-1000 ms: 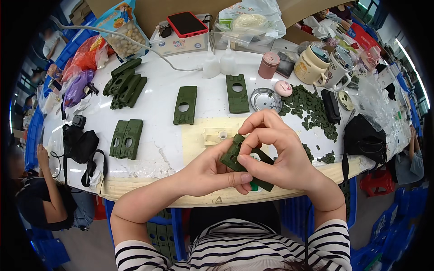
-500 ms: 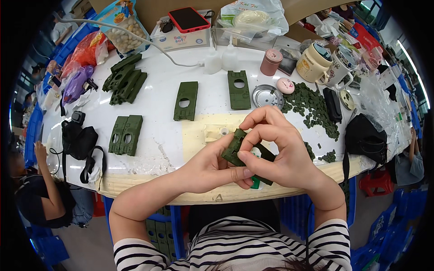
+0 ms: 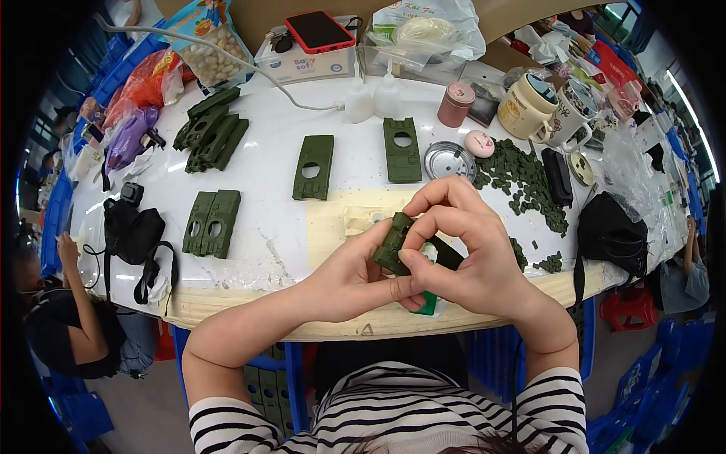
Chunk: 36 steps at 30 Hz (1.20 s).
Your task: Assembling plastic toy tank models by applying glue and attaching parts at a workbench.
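Both hands meet over the near edge of the white surface (image 3: 265,242), each grip pinched on one dark green plastic part (image 3: 393,244). The left hand (image 3: 344,276) holds the part from below and from the left, its thumb pressed along the side. The right hand (image 3: 461,253) arches over the part, index finger and thumb curled down onto its right end. A small bright green piece (image 3: 429,304) shows just under the hands, at the surface's front rim.

Taking the held part as the landmark: just beyond it lies a pale yellow patch (image 3: 340,216) of the surface, bare and the only open room close by. Farther beyond stand two single green slabs with a round hole each, one (image 3: 314,166) up and left, one (image 3: 401,149) straight up. To the left lies a pair of slabs (image 3: 211,222) side by side, touching; farther up-left is a stack of slabs (image 3: 212,130), too overlapped to count. To the right spreads a heap of small green bits (image 3: 522,178), which reaches almost to the right hand. A round metal lid (image 3: 449,160) sits just left of that heap.

Two mugs (image 3: 546,102) stand at the far right. A black bag (image 3: 614,231) hangs over the right edge, and a black camera with strap (image 3: 130,227) crowds the left edge.
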Each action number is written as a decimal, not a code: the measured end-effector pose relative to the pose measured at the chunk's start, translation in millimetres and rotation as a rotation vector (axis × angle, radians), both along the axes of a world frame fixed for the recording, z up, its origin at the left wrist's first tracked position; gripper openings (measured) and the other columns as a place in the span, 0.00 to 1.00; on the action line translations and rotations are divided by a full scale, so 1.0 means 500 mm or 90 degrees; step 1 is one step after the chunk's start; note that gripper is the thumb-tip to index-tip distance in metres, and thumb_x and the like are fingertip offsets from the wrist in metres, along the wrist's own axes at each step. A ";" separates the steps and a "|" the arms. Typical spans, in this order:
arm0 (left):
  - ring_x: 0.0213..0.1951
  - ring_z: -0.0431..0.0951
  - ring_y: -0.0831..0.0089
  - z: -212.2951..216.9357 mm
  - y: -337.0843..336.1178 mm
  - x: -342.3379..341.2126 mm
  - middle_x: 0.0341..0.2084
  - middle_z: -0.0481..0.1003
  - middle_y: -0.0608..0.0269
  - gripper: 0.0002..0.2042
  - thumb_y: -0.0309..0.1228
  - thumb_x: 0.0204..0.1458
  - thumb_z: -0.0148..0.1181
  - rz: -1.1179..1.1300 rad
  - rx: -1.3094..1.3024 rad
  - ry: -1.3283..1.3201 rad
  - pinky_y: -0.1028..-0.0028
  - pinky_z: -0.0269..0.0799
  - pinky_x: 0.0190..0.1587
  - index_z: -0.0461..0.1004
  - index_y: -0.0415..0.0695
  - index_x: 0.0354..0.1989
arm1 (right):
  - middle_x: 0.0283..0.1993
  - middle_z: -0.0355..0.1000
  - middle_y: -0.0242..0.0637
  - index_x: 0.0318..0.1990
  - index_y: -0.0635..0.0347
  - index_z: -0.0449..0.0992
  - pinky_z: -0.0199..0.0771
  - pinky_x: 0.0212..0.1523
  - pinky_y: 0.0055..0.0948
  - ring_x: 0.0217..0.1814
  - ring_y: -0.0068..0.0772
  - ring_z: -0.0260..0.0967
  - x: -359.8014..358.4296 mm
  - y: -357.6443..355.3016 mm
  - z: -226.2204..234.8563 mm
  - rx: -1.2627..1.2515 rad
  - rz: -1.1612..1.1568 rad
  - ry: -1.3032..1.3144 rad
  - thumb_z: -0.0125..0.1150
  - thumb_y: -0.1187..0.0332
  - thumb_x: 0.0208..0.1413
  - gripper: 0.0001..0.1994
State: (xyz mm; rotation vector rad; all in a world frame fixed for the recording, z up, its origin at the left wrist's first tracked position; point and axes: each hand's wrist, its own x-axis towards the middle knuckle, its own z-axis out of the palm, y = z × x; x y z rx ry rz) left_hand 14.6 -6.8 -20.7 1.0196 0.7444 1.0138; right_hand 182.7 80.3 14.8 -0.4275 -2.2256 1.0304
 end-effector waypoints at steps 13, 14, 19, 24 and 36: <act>0.39 0.78 0.71 -0.006 -0.001 0.000 0.39 0.70 0.57 0.21 0.24 0.58 0.53 0.001 0.026 0.024 0.71 0.79 0.43 0.53 0.37 0.56 | 0.38 0.65 0.36 0.24 0.61 0.71 0.63 0.42 0.29 0.41 0.34 0.62 0.001 0.001 0.002 0.023 0.014 -0.006 0.66 0.74 0.39 0.07; 0.39 0.78 0.71 -0.007 -0.003 0.000 0.39 0.70 0.57 0.21 0.24 0.57 0.53 0.003 0.024 0.020 0.70 0.79 0.43 0.53 0.37 0.56 | 0.38 0.65 0.36 0.24 0.61 0.71 0.63 0.42 0.29 0.41 0.34 0.62 0.001 0.000 0.003 0.024 0.014 -0.009 0.66 0.74 0.39 0.07; 0.38 0.78 0.71 0.004 0.000 -0.003 0.39 0.71 0.57 0.20 0.23 0.56 0.54 -0.032 0.000 -0.006 0.71 0.79 0.43 0.56 0.36 0.56 | 0.35 0.67 0.36 0.27 0.61 0.72 0.64 0.39 0.28 0.39 0.32 0.64 0.007 0.006 0.009 -0.019 0.031 0.025 0.65 0.74 0.44 0.06; 0.34 0.76 0.73 0.035 0.002 -0.008 0.33 0.71 0.61 0.29 0.26 0.52 0.60 -0.032 -0.047 0.011 0.74 0.76 0.35 0.55 0.35 0.62 | 0.27 0.69 0.34 0.30 0.65 0.71 0.67 0.35 0.23 0.30 0.27 0.67 0.032 0.053 0.023 -0.062 0.000 0.105 0.63 0.73 0.50 0.06; 0.31 0.62 0.84 0.034 0.005 -0.012 0.24 0.64 0.76 0.26 0.36 0.54 0.51 0.007 -0.032 0.017 0.79 0.59 0.41 0.62 0.35 0.60 | 0.21 0.73 0.41 0.22 0.65 0.74 0.70 0.29 0.30 0.25 0.35 0.73 0.144 0.170 0.028 0.014 -0.057 -0.527 0.66 0.74 0.40 0.06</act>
